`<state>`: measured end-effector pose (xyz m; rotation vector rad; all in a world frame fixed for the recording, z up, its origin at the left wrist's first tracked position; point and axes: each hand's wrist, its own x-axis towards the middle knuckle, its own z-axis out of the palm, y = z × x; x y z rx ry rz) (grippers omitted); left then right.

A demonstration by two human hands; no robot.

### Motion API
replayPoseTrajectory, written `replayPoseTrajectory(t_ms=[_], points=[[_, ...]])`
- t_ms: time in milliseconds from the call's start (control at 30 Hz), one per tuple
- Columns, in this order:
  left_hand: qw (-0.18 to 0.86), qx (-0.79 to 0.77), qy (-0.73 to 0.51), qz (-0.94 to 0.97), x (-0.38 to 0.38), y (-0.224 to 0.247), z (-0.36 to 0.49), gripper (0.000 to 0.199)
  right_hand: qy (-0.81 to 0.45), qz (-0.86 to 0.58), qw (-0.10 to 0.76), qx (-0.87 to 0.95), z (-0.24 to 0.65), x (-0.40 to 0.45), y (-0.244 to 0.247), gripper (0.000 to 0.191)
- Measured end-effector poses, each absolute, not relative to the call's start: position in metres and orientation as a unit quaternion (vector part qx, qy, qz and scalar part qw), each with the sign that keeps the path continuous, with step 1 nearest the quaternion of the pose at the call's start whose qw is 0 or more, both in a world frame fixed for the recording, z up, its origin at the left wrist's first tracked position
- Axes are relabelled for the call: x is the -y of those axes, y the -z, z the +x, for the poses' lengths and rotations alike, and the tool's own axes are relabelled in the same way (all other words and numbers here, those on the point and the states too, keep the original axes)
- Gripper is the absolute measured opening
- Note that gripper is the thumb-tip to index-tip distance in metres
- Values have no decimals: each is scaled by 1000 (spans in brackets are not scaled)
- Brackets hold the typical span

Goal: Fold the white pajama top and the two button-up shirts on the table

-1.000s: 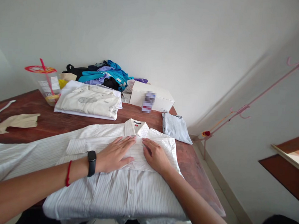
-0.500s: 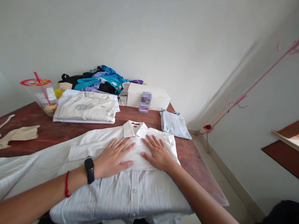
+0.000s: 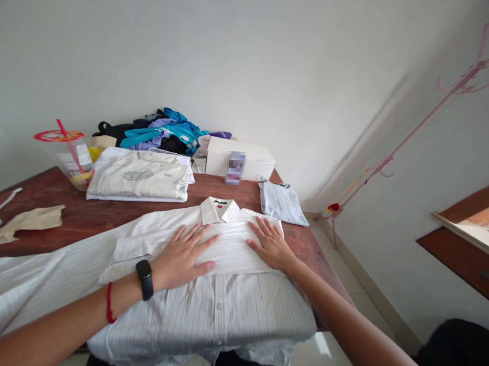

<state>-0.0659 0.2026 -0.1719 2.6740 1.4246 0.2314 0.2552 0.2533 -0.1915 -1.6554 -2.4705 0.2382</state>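
A white striped shirt (image 3: 221,307) lies buttoned on the wooden table, its collar toward the wall and its hem hanging over the near edge. One sleeve is folded across the chest; the other stretches out to the left. My left hand (image 3: 183,256) rests flat on the chest area, fingers spread, near the cuff (image 3: 132,249). On the right side of the chest, below the shoulder, my right hand (image 3: 271,244) lies flat with its fingers apart. Neither hand grips anything.
Folded white clothes (image 3: 142,175), a plastic cup (image 3: 75,160) and a beige cloth (image 3: 33,224) are at left. Behind are a clothes heap (image 3: 165,132) and a white box (image 3: 241,153). A folded grey garment (image 3: 282,203) lies at right, near a pink coat stand (image 3: 415,126).
My right hand has slid a little to the right across the shirt. My left hand stays in nearly the same place. The view has shifted slightly to the right.
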Motion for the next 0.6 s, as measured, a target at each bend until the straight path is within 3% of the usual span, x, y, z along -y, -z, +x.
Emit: replayPoseTrajectory(t_ms=[467, 600], points=[[48, -493, -104, 863, -191, 175, -75, 66, -66, -575, 79, 812, 276, -256, 193, 64], [53, -498, -114, 858, -189, 176, -75, 67, -94, -586, 27, 804, 286, -248, 182, 71]])
